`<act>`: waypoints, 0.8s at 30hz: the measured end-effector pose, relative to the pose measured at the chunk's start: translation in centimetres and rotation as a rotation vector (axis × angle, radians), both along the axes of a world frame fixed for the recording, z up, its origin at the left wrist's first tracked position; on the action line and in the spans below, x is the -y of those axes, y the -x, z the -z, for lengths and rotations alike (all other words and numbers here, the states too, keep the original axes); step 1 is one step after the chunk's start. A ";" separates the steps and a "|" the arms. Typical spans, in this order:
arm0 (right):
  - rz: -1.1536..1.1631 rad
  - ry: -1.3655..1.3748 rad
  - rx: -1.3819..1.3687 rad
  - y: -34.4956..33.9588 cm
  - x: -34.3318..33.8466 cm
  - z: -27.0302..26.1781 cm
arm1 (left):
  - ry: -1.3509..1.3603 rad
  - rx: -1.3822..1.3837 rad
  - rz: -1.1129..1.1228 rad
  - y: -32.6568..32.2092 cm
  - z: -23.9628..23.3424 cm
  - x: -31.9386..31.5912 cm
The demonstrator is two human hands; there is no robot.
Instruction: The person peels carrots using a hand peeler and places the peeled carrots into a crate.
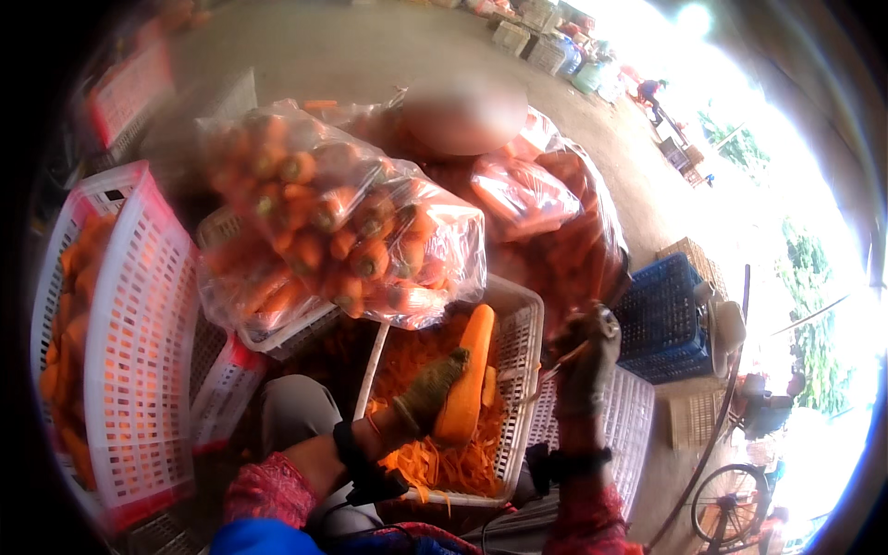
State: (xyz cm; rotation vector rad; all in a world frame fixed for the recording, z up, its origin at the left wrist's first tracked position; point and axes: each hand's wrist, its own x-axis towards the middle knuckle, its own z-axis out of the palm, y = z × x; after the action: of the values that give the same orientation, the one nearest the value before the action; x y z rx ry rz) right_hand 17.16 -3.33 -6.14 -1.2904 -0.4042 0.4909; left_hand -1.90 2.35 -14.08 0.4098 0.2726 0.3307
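My left hand (431, 394), in a dark work glove, grips a large peeled carrot (466, 378), which slants upward over a white plastic crate (531, 326). Orange carrot peelings (444, 472) fill much of that crate, and a smaller carrot piece lies behind the held one. To the right of the crate, my right hand (586, 354), also gloved, is closed around a thin tool (555, 368), seemingly a peeler; blur hides its exact form. The tool is apart from the carrot. Clear plastic bags of carrots (371, 229) are piled just beyond the crate.
At left stands a white and pink plastic crate (139, 333) holding peeled carrots (73, 333). A blue crate (659, 319) is at right, near a bicycle wheel (728, 503). Another large bag of carrots (569, 270) sits beyond my right hand. A distant person (651, 94) is at upper right.
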 end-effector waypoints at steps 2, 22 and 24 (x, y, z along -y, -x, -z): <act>-0.117 0.053 0.015 4.2 0.2 -0.9 | 0.023 -0.112 -0.112 -1.0 2.6 0.1; -0.129 0.147 -0.149 4.4 -0.3 2.5 | -0.033 -0.086 -0.021 -2.1 3.4 0.1; -0.098 0.157 -0.173 5.0 -1.2 1.6 | -0.367 -0.123 -0.162 -2.1 4.5 -0.5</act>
State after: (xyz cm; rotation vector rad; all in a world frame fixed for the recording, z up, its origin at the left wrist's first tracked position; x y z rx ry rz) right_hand 12.16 -2.18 -7.72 -1.3709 -0.2887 0.7232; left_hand 0.25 2.82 -18.56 0.7735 0.3677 0.5177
